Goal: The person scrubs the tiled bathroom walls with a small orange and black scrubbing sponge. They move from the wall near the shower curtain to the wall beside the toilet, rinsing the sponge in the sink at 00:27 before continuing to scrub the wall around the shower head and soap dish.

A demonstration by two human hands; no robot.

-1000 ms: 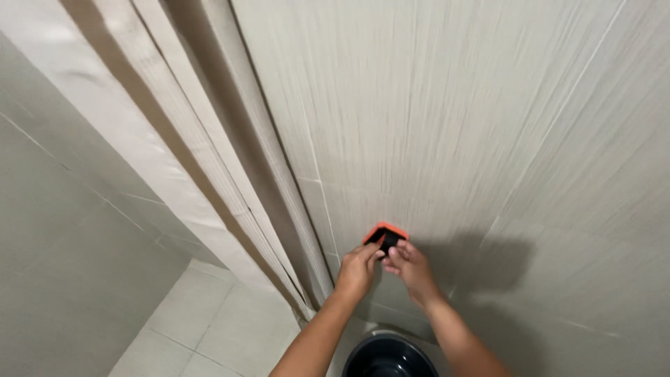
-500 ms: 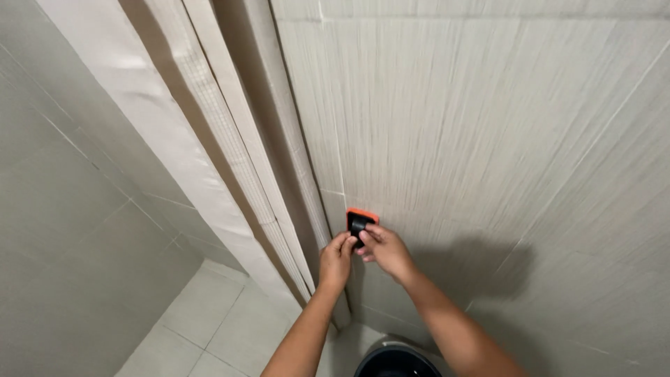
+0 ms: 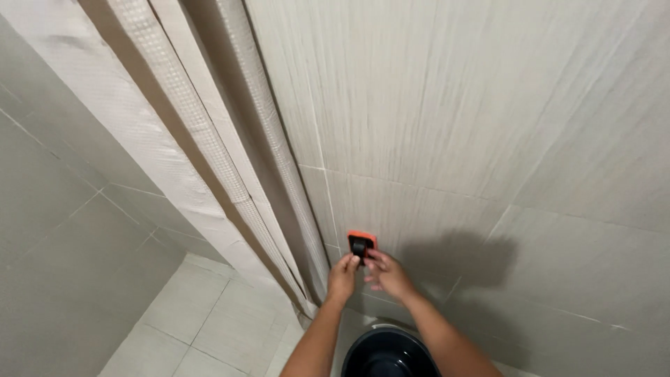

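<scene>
Left hand [image 3: 342, 278]: fingers pinched on the small orange-and-black tool [image 3: 361, 244], pressing it flat to the tiled wall [image 3: 447, 126].
Right hand [image 3: 388, 274]: fingers loosely spread, touching the tool's lower right edge.
Surroundings: beige shower curtain [image 3: 209, 160] hangs left; dark bucket [image 3: 387, 352] sits below the arms.

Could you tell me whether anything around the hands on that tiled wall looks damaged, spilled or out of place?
Nothing stands out. Both hands, left hand and right hand, hold an orange-and-black tool against intact tiles; the curtain hangs straight.
</scene>
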